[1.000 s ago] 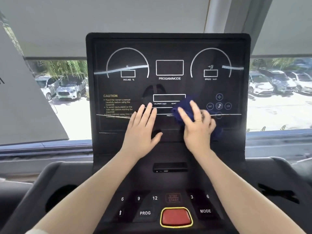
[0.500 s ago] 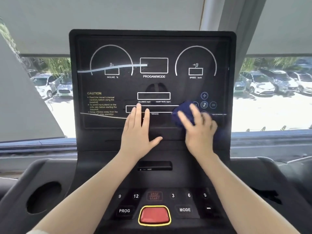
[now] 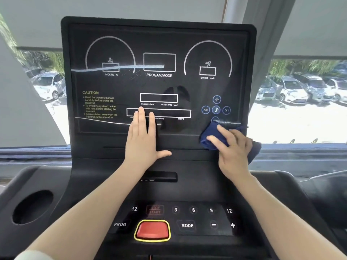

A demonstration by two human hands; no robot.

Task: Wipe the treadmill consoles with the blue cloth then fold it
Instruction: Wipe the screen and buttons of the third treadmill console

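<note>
Right hand (image 3: pixel 231 149) presses blue cloth (image 3: pixel 211 136) on console (image 3: pixel 116 139); left hand (image 3: pixel 143 141) flat.

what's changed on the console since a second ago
The right hand has slid the blue cloth rightward along the lower part of the console panel, from beside the centre readouts to the lower right corner, under the music buttons. The left hand stays flat on the panel by the lower readout. The cloth remains bunched under the right hand's fingers; nothing was let go.
</note>
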